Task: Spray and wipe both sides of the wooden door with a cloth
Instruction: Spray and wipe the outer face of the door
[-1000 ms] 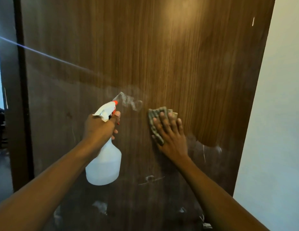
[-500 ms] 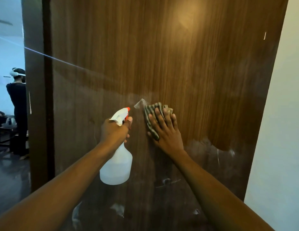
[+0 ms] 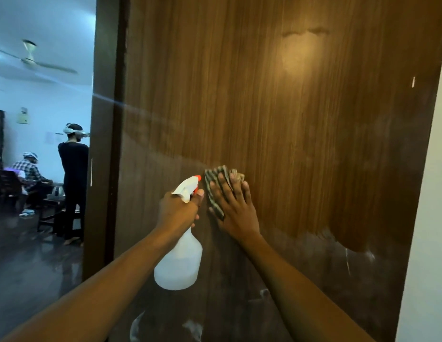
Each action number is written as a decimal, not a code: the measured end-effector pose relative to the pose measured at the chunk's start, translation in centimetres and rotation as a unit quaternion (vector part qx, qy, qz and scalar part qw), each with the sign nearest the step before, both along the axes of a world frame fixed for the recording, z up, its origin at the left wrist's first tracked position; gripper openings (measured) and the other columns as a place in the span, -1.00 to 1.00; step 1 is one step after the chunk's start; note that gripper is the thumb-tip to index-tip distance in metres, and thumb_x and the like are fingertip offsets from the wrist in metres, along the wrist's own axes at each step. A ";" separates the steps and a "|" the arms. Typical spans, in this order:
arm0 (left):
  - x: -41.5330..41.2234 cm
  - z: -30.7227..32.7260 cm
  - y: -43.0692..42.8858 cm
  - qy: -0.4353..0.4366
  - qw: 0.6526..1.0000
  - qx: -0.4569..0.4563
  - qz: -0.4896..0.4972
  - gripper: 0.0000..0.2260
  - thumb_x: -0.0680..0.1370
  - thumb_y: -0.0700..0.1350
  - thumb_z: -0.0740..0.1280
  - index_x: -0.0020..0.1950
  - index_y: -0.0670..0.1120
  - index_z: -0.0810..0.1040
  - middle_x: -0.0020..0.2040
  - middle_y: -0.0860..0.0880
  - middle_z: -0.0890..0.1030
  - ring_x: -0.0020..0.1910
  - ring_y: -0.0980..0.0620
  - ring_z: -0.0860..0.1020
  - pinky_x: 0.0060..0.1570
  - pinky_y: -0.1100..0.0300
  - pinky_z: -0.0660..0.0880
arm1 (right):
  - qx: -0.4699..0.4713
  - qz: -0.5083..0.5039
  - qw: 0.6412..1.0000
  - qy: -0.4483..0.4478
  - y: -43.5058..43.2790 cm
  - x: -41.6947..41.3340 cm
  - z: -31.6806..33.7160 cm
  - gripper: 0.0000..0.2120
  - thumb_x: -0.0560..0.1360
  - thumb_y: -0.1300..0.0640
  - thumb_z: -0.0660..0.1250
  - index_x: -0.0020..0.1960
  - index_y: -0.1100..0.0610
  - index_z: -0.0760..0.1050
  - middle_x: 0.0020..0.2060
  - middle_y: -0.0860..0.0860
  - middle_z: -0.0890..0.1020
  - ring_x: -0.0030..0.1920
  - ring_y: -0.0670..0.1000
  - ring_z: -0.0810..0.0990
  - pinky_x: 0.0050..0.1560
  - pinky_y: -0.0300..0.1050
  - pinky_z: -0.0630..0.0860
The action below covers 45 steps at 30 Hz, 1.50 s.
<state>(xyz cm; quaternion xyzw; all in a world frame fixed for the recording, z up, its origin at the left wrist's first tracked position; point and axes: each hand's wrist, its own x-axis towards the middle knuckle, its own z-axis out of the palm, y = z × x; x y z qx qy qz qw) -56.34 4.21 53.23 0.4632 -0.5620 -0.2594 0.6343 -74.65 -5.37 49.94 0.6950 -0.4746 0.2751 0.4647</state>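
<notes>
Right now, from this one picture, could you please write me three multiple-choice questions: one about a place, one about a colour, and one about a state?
1. Where is the cloth?
A) on the floor
B) under the right hand, against the door
C) on a chair

2. What colour is the nozzle tip of the spray bottle?
A) blue
B) green
C) orange-red

3. What is the left hand doing?
A) gripping the spray bottle
B) resting flat on the door
C) hanging idle

Answers:
1 B: straight fingers press the striped cloth on the wood.
2 C: the tip shows orange-red against the white spray head.
3 A: its fingers curl round the bottle's neck.
</notes>
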 end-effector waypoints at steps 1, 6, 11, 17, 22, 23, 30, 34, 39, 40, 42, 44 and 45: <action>0.3 -0.3 0.0 -0.001 1.000 0.001 -0.001 -0.63 0.51 0.10 0.34 0.22 -0.08 0.54 -0.13 -0.05 0.67 -0.31 0.01 0.62 -0.43 0.26 0.47 | -0.001 -0.004 1.000 0.015 0.2 -1.0 -1.6 -0.33 0.61 -0.19 0.11 0.62 0.03 0.02 0.61 0.08 -0.02 0.60 0.18 -0.08 0.55 0.24 -0.04; 2.7 -0.7 -0.8 0.010 1.000 0.011 0.003 -0.63 0.51 0.10 0.34 0.18 -0.13 0.56 -0.09 -0.07 0.66 -0.28 0.00 0.62 -0.42 0.25 0.47 | -0.024 -0.042 0.993 -0.107 1.1 -3.0 -1.0 -0.33 0.61 -0.22 0.07 0.62 0.03 0.02 0.61 0.10 -0.01 0.59 0.20 -0.08 0.53 0.29 -0.06; 5.3 0.2 -2.4 -0.003 1.000 -0.001 0.019 -0.65 0.51 0.09 0.34 0.17 -0.11 0.56 -0.12 -0.04 0.66 -0.28 -0.01 0.62 -0.40 0.24 0.50 | -0.017 -0.017 0.983 -0.182 -0.6 4.7 5.4 -0.28 0.63 -0.27 0.01 0.62 0.02 -0.19 0.60 0.12 -0.19 0.58 0.20 -0.26 0.54 0.24 -0.24; 9.3 0.6 -4.0 0.002 1.000 0.005 0.009 -0.65 0.51 0.09 0.35 0.18 -0.11 0.56 -0.12 -0.03 0.66 -0.30 0.01 0.61 -0.42 0.25 0.46 | -0.016 -0.014 1.000 -0.012 -1.8 7.6 -0.1 -0.34 0.64 -0.19 0.04 0.63 0.05 -0.05 0.61 0.10 -0.07 0.59 0.19 -0.14 0.55 0.25 -0.08; 12.3 0.1 -4.4 0.001 1.000 0.007 0.003 -0.64 0.50 0.09 0.36 0.18 -0.11 0.54 -0.10 -0.04 0.66 -0.28 0.01 0.62 -0.42 0.26 0.47 | -0.045 -0.061 0.995 -0.068 -1.1 5.7 -1.2 -0.31 0.60 -0.19 0.16 0.62 0.04 0.02 0.61 0.10 -0.01 0.59 0.19 -0.07 0.52 0.31 -0.02; 12.9 0.2 -4.4 -0.001 1.000 0.005 0.007 -0.65 0.51 0.08 0.36 0.18 -0.11 0.54 -0.11 -0.04 0.65 -0.29 0.01 0.62 -0.42 0.26 0.47 | -0.050 -0.066 0.990 -0.114 -1.2 6.7 0.0 -0.32 0.61 -0.19 0.12 0.62 0.04 0.01 0.61 0.11 -0.02 0.59 0.20 -0.10 0.53 0.30 -0.06; 16.2 0.3 -5.2 -0.013 1.000 -0.012 0.019 -0.66 0.52 0.07 0.34 0.17 -0.12 0.55 -0.12 -0.04 0.65 -0.28 -0.01 0.62 -0.35 0.21 0.53 | -0.045 -0.040 0.987 -0.148 -3.3 16.5 6.2 -0.29 0.63 -0.27 -0.02 0.62 0.04 -0.18 0.60 0.11 -0.18 0.58 0.23 -0.22 0.54 0.23 -0.25; 17.7 0.0 -4.9 -0.015 1.000 -0.009 0.015 -0.66 0.52 0.08 0.34 0.18 -0.12 0.55 -0.12 -0.05 0.66 -0.31 0.01 0.62 -0.40 0.24 0.49 | -0.035 -0.016 0.999 -0.015 -3.1 15.7 0.8 -0.34 0.63 -0.19 0.11 0.62 0.06 0.01 0.61 0.11 0.00 0.59 0.21 -0.08 0.55 0.25 -0.04; 19.4 -0.3 -4.5 0.009 1.000 -0.005 0.016 -0.65 0.51 0.06 0.36 0.18 -0.13 0.54 -0.16 -0.04 0.65 -0.36 0.03 0.61 -0.42 0.22 0.52 | -0.035 -0.080 0.993 -0.079 -1.7 12.2 0.6 -0.31 0.60 -0.18 0.14 0.62 0.02 -0.02 0.61 0.08 -0.03 0.60 0.19 -0.11 0.53 0.29 -0.06; 19.7 -0.2 -4.5 0.012 1.000 -0.004 0.017 -0.65 0.51 0.06 0.36 0.19 -0.13 0.53 -0.17 -0.03 0.65 -0.37 0.04 0.60 -0.44 0.24 0.52 | -0.034 -0.084 0.989 -0.119 -1.8 13.1 2.1 -0.30 0.61 -0.19 0.10 0.63 0.02 -0.07 0.61 0.09 -0.08 0.59 0.19 -0.16 0.54 0.28 -0.11; 20.3 -0.3 -4.6 0.008 1.000 0.000 0.018 -0.63 0.51 0.07 0.36 0.21 -0.14 0.53 -0.19 -0.03 0.64 -0.39 0.05 0.59 -0.48 0.28 0.49 | -0.040 -0.063 0.981 -0.176 -2.2 16.3 5.5 -0.30 0.62 -0.22 0.04 0.63 0.03 -0.13 0.61 0.11 -0.15 0.58 0.20 -0.23 0.54 0.27 -0.17; 21.1 -0.5 -4.5 0.005 1.000 0.000 0.018 -0.63 0.52 0.06 0.36 0.23 -0.12 0.53 -0.24 -0.04 0.64 -0.42 0.06 0.58 -0.50 0.29 0.47 | -0.039 -0.044 0.982 -0.179 -3.2 19.8 7.9 -0.29 0.63 -0.25 0.00 0.63 0.03 -0.17 0.60 0.11 -0.20 0.58 0.21 -0.26 0.53 0.26 -0.22; 21.5 -0.6 -4.5 0.006 1.000 -0.001 0.016 -0.64 0.52 0.05 0.36 0.24 -0.10 0.53 -0.26 -0.05 0.64 -0.43 0.07 0.58 -0.50 0.28 0.47 | -0.038 -0.041 0.986 -0.156 -3.7 21.4 8.2 -0.29 0.63 -0.26 -0.02 0.63 0.03 -0.17 0.59 0.11 -0.22 0.57 0.22 -0.27 0.53 0.26 -0.23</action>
